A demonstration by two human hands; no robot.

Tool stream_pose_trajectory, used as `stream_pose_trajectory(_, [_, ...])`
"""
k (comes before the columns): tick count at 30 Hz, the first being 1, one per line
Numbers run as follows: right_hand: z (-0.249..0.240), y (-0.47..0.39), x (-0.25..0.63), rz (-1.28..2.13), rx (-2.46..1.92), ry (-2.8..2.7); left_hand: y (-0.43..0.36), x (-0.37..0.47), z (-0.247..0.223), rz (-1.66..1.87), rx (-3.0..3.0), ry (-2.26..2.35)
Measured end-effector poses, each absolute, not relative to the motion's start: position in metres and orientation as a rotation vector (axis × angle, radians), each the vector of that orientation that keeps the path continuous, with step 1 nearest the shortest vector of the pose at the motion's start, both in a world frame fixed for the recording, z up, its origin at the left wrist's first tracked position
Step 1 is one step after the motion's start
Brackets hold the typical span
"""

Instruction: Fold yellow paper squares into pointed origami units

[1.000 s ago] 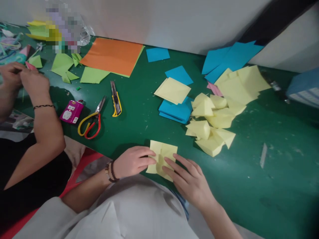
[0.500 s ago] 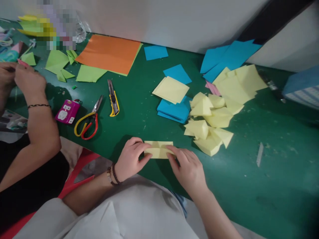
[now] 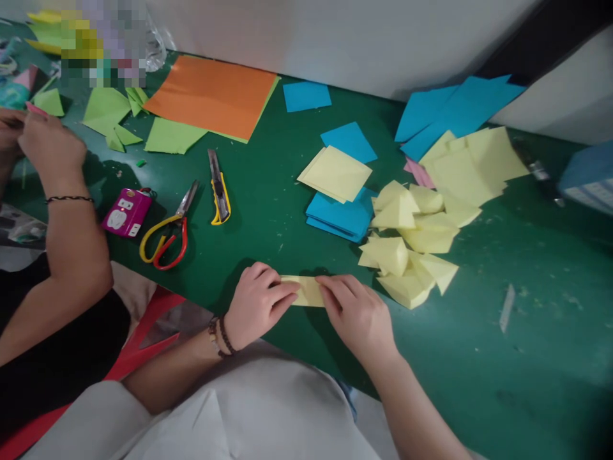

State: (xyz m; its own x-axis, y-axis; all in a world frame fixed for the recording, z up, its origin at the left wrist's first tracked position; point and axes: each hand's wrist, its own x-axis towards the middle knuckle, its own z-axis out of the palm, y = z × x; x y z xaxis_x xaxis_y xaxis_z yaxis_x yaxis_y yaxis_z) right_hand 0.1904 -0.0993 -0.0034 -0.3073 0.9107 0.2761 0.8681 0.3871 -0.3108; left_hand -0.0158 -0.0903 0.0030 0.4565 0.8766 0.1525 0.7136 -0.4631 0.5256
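Note:
A folded pale yellow paper strip [image 3: 309,292] lies near the front edge of the green table [image 3: 268,236]. My left hand [image 3: 258,300] grips its left end, thumb and fingers pressed together on it. At the strip's right end my right hand [image 3: 359,316] has its fingertips closed on the paper. Just beyond the right hand is a pile of folded yellow paper pieces [image 3: 412,281]. Behind the strip, yellow sheets [image 3: 335,172] rest over a stack of folded blue paper [image 3: 338,217].
Scissors [image 3: 179,223], a yellow cutter [image 3: 220,191] and a purple box [image 3: 127,211] lie to the left. Orange paper [image 3: 215,96] is at the back. Another person's forearm [image 3: 71,223] rests at the far left. More blue sheets [image 3: 454,112] lean on the wall.
Both hands' fingers have moved inward over the yellow strip, covering more of its ends. The view has shifted slightly.

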Motion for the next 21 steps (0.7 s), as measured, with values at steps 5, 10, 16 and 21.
stream_pose_trajectory(5, [-0.0042, -0.0986, 0.1909, 0.171, -1.527, -2.226, -0.0895, -0.0152, 0.0013, 0.567, 2.334, 1.345])
stream_pose_trajectory(10, [-0.0044, -0.0983, 0.1911, 0.161, -1.523, -2.218, -0.0876, -0.0149, 0.0002, 0.574, 2.344, 1.355])
stream_pose_trajectory(16, [-0.0041, -0.0984, 0.1914, 0.180, -1.534, -2.226, -0.0886, -0.0158, -0.0006, 0.560, 2.345, 1.348])
stream_pose_trajectory(21, [-0.0044, -0.0983, 0.1912, 0.194, -1.542, -2.214, -0.0899, -0.0167, -0.0012, 0.525, 2.344, 1.347])
